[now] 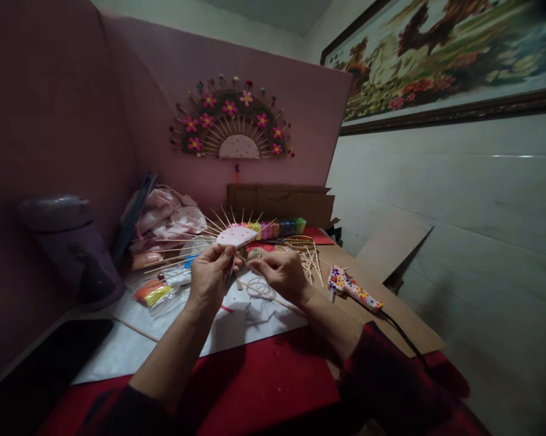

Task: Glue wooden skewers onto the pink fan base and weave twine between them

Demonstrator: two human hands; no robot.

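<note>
My left hand [213, 274] is closed on the base of a pink half-round fan piece [236, 235] with thin wooden skewers radiating from it. It holds the piece upright above the table. My right hand [279, 272] is pinched shut just right of it, fingers on a thin strand of twine. A small coil of that twine [260, 288] lies on the white sheet [131, 345] below both hands. A ball of twine [255, 254] sits just behind my hands.
A finished flower-covered fan [236, 121] hangs on the pink board behind. Loose skewers [309, 259], a row of coloured clay tubs [282, 227], a flower-patterned glue gun [352, 287], clay packets [152, 293], a grey jar [70, 242] and a cardboard box [279, 203] crowd the table.
</note>
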